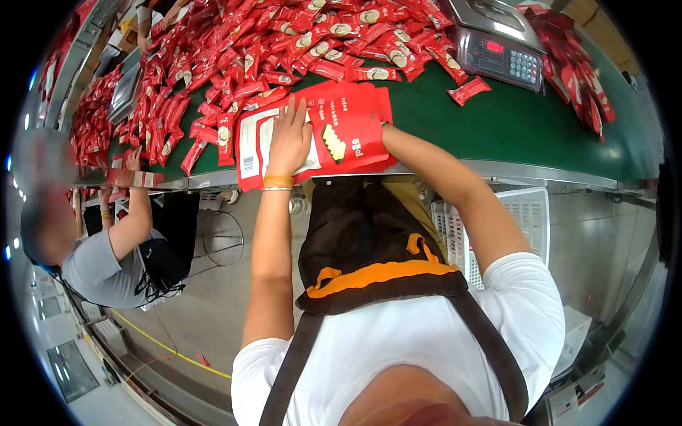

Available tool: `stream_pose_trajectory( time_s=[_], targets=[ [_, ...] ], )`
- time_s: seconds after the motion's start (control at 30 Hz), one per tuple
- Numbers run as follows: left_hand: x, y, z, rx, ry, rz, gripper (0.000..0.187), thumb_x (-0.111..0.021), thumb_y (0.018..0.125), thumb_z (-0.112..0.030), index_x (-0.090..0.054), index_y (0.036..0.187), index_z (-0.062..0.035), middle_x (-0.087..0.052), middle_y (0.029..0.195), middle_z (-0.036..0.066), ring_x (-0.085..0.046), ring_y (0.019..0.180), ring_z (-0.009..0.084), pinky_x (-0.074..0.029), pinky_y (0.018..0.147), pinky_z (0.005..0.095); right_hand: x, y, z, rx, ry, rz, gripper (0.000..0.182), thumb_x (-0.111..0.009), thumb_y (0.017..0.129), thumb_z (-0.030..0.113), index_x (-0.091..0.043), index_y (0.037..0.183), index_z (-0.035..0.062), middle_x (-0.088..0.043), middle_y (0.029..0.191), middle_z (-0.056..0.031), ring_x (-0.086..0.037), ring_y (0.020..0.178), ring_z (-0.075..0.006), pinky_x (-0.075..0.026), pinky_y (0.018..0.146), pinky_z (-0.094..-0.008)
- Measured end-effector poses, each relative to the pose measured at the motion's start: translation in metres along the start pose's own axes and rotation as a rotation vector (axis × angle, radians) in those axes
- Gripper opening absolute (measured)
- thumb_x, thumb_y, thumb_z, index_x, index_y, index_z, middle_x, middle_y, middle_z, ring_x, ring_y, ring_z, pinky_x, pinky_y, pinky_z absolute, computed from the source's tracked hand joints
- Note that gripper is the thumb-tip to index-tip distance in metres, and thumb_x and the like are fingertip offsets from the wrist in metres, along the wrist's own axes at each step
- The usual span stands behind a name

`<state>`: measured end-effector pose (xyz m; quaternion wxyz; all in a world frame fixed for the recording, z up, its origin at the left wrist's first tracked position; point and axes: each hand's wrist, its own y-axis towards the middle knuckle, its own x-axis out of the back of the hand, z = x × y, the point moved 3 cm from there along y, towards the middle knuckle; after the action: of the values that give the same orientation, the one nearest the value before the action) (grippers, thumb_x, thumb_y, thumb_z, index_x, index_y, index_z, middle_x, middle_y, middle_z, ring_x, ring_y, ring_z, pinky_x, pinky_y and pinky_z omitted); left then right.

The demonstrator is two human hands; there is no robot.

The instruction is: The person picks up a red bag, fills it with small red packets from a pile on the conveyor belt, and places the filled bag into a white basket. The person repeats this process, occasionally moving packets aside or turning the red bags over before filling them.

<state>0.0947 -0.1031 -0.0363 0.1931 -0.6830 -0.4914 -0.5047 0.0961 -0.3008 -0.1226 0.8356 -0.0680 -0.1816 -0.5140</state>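
Note:
A stack of flat red printed pouches (348, 128) lies at the near edge of the green table (433, 113). On its left part, across the white label panel, rests my left hand (290, 138), palm down with fingers stretched out. My right hand goes in at the right side of the pouches, where the red film covers it; only the wrist shows, so I cannot tell what its fingers do. Just beyond the pouches spreads a large heap of small red wrapped packets (305, 46). One loose packet (469, 91) lies apart to the right.
A digital scale (497, 53) stands at the back right, with more red pouches (572, 71) beside it. Another scale (126, 92) is at the left. A co-worker (114, 255) in a grey shirt sits at my left. A white crate (529, 220) stands below the table edge.

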Motion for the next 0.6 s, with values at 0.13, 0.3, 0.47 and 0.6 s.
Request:
stream_pose_trajectory(
  time_s=[0.13,0.3,0.47,0.6],
  targets=[
    [0.005,-0.008,-0.008,0.068,0.209,0.007,0.058,-0.041,0.097,-0.030,-0.034,0.151,-0.0093,-0.028,0.159,0.014,-0.023,0.145,0.0422,-0.017,0.117,0.0563,-0.002,-0.011,-0.004,0.005,0.073,-0.005,0.037,-0.065,0.087,0.013,-0.062,0.123,0.0080,-0.063,0.123,-0.0143,-0.058,0.116,-0.0308,-0.047,0.100,-0.0389],
    [-0.003,-0.011,0.004,0.050,0.221,0.009,0.057,-0.041,0.096,-0.031,-0.038,0.149,-0.0089,-0.031,0.158,0.011,-0.025,0.146,0.0397,-0.018,0.117,0.0565,0.103,-0.072,0.066,0.128,-0.393,-0.462,0.033,-0.065,0.083,0.016,-0.068,0.116,0.0099,-0.066,0.116,-0.0140,-0.060,0.111,-0.0324,-0.048,0.098,-0.0401],
    [-0.001,-0.012,0.000,0.083,0.162,0.014,0.057,-0.042,0.096,-0.031,-0.039,0.148,-0.0081,-0.031,0.158,0.012,-0.026,0.145,0.0395,-0.019,0.117,0.0571,0.238,-0.152,0.004,-0.244,-1.166,-0.516,0.056,-0.056,0.079,-0.001,-0.055,0.132,0.0144,-0.061,0.127,-0.0113,-0.058,0.105,-0.0360,-0.049,0.095,-0.0422],
    [-0.001,-0.015,0.004,0.086,0.138,0.009,0.057,-0.043,0.097,-0.033,-0.039,0.148,-0.0081,-0.032,0.157,0.012,-0.029,0.144,0.0393,-0.023,0.115,0.0578,0.238,-0.155,0.018,-0.187,-1.167,-0.266,0.050,-0.066,0.082,0.012,-0.055,0.130,0.0135,-0.064,0.118,-0.0120,-0.059,0.104,-0.0366,-0.049,0.093,-0.0428]
  ],
)
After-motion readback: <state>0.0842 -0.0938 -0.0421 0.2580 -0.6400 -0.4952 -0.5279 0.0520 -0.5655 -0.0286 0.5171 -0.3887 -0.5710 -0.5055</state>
